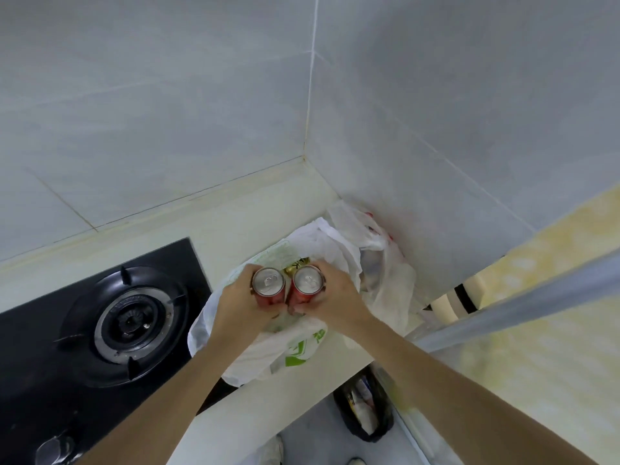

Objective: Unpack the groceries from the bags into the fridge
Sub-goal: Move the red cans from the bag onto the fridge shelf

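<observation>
1. While the gas burner [129, 322] sits at far left on the surface [235, 216], my left hand [240, 302] wraps a red can [268, 285].
2. Just beside it, touching, my right hand [330, 297] grips a second red can [307, 285].
3. Both cans stand upright above the white bags [339, 250] in the corner.

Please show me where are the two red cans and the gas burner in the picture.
Left red can [268, 282], head view: on its silver top.
Right red can [308, 280], head view: on its silver top.
Gas burner [131, 319], head view: on its centre cap.
</observation>
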`<control>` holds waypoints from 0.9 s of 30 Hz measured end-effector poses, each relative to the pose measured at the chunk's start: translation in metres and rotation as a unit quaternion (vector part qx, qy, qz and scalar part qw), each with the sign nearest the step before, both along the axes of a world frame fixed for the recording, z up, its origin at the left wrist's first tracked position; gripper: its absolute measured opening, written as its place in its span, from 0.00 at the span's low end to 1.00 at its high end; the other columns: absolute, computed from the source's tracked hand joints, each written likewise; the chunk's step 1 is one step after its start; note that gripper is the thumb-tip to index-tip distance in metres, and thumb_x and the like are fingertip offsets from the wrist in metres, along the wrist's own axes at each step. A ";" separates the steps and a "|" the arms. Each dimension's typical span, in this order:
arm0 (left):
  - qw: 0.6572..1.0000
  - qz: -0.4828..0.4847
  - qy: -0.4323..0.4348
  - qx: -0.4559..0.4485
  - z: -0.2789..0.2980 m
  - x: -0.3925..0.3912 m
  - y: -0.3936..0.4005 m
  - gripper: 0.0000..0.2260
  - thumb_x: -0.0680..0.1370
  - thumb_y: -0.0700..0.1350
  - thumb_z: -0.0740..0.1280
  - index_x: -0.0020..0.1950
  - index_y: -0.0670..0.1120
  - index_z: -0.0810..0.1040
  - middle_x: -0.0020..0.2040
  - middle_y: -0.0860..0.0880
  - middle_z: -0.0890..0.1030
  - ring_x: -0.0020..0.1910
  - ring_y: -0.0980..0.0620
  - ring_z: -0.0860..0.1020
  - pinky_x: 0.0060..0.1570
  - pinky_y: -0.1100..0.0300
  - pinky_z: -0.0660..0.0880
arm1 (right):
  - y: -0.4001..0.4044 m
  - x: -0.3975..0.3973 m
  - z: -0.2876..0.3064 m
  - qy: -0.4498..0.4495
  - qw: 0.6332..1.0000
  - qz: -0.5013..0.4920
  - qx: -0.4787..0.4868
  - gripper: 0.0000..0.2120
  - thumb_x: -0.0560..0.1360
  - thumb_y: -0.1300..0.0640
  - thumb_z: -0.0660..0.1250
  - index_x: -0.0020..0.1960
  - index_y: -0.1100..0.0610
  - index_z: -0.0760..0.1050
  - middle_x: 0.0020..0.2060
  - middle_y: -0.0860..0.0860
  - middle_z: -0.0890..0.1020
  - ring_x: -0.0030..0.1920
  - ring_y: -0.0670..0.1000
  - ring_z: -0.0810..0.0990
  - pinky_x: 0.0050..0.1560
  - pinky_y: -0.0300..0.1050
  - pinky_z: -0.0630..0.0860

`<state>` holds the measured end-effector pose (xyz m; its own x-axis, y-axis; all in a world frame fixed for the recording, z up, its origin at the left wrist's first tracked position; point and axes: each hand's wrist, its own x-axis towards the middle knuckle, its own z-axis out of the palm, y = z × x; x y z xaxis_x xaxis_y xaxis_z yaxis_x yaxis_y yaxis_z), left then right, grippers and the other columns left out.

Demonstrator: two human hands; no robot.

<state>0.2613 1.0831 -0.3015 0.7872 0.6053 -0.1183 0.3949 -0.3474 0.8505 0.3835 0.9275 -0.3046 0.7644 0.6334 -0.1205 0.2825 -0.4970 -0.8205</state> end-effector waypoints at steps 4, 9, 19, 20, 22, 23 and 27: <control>0.991 -0.102 -0.083 0.004 0.080 0.028 -0.003 0.27 0.61 0.40 0.85 0.52 0.59 0.78 0.48 0.63 0.84 0.51 0.65 0.81 0.46 0.75 0.73 | -0.036 -0.003 0.081 -0.033 0.992 -0.090 0.079 0.33 0.58 0.55 0.87 0.58 0.46 0.76 0.50 0.40 0.84 0.54 0.41 0.83 0.56 0.41 0.81; 0.953 -0.248 -0.172 0.022 0.193 0.063 -0.049 0.28 0.60 0.48 0.86 0.57 0.57 0.82 0.50 0.61 0.85 0.50 0.60 0.82 0.51 0.67 0.77 | -0.112 -0.025 0.197 -0.064 0.963 -0.199 0.168 0.33 0.62 0.57 0.87 0.62 0.49 0.76 0.52 0.42 0.86 0.54 0.40 0.84 0.57 0.37 0.79; 0.828 -0.488 -0.275 -0.007 0.362 0.066 -0.286 0.28 0.57 0.58 0.86 0.54 0.60 0.84 0.46 0.60 0.86 0.47 0.57 0.84 0.48 0.59 0.79 | -0.352 -0.145 0.368 -0.208 0.866 -0.399 0.218 0.26 0.65 0.66 0.84 0.60 0.55 0.81 0.47 0.63 0.83 0.43 0.52 0.80 0.48 0.48 0.83; 0.811 -0.513 -0.281 -0.017 0.375 0.057 -0.316 0.29 0.55 0.61 0.85 0.55 0.60 0.84 0.46 0.59 0.87 0.48 0.56 0.84 0.49 0.57 0.80 | -0.377 -0.166 0.381 -0.225 0.855 -0.419 0.208 0.26 0.65 0.64 0.84 0.59 0.55 0.81 0.47 0.62 0.83 0.44 0.50 0.80 0.47 0.47 0.83; 0.776 -0.558 -0.290 -0.040 0.398 0.036 -0.375 0.30 0.55 0.64 0.82 0.55 0.59 0.84 0.47 0.58 0.87 0.48 0.56 0.84 0.51 0.56 0.80 | -0.425 -0.208 0.403 -0.255 0.830 -0.461 0.183 0.26 0.64 0.61 0.85 0.59 0.52 0.82 0.48 0.58 0.85 0.45 0.49 0.79 0.47 0.46 0.82; 0.757 -0.581 -0.295 -0.051 0.408 0.022 -0.406 0.30 0.55 0.63 0.83 0.55 0.58 0.85 0.47 0.58 0.87 0.48 0.56 0.84 0.52 0.57 0.80 | -0.450 -0.232 0.412 -0.269 0.814 -0.484 0.174 0.26 0.64 0.60 0.86 0.59 0.52 0.82 0.48 0.57 0.85 0.46 0.49 0.79 0.48 0.46 0.82; 0.685 -0.661 -0.284 -0.118 0.443 -0.041 -0.520 0.26 0.59 0.55 0.83 0.55 0.53 0.85 0.48 0.55 0.88 0.47 0.57 0.86 0.53 0.57 0.80 | -0.532 -0.328 0.443 -0.307 0.745 -0.570 0.162 0.28 0.64 0.59 0.86 0.61 0.51 0.80 0.48 0.61 0.85 0.44 0.51 0.80 0.54 0.55 0.81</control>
